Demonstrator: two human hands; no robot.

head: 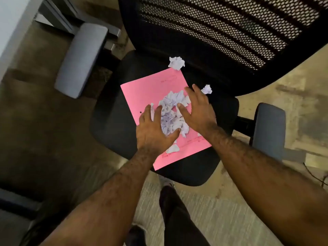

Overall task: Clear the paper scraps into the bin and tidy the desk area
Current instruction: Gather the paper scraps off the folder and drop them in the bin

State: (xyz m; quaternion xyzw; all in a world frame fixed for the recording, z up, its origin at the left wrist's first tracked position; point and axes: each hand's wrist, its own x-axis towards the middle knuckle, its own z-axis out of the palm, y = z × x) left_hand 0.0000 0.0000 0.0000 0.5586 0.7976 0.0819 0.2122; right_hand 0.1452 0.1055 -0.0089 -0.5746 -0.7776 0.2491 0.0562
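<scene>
Crumpled paper scraps [173,114] heaped on a pink folder [142,91], lying flat on the black seat [110,125] of a mesh-backed office chair [221,32]. Left hand [152,130] and right hand [197,110] spread open, fingers splayed, cupping the heap from either side, gripping nothing. One stray paper ball [176,63] at the folder's far corner, touching or just overlapping it; hard to tell through the blur. Another smaller ball [207,89] on the seat just beyond the right fingertips.
</scene>
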